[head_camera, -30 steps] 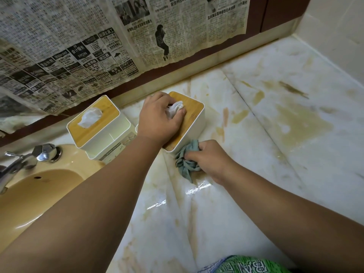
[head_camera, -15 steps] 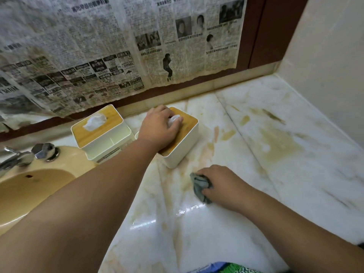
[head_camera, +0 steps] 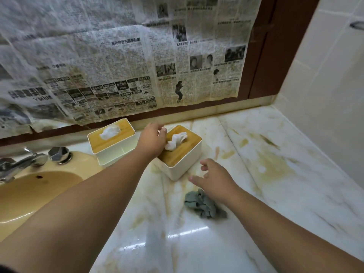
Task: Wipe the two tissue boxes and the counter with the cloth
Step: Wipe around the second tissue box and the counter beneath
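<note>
Two white tissue boxes with wooden lids stand on the stained marble counter [head_camera: 285,174]. The left box [head_camera: 111,139] sits by the back wall. My left hand [head_camera: 151,141] rests on the left side of the right box [head_camera: 184,154], fingers spread loosely beside its white tissue. The crumpled grey-green cloth [head_camera: 202,204] lies loose on the counter in front of that box. My right hand [head_camera: 213,179] hovers open just above and beyond the cloth, fingers apart, holding nothing.
A yellow sink [head_camera: 37,192] with a chrome tap [head_camera: 21,164] fills the left. Newspaper [head_camera: 128,66] covers the mirror behind the boxes. A tiled wall [head_camera: 325,85] closes off the right side. Yellow-brown stains mark the counter right of the boxes.
My right hand has let go of the cloth, which now lies on the counter, and has lifted towards the right box. My left hand has slid to the box's left side, uncovering the tissue.
</note>
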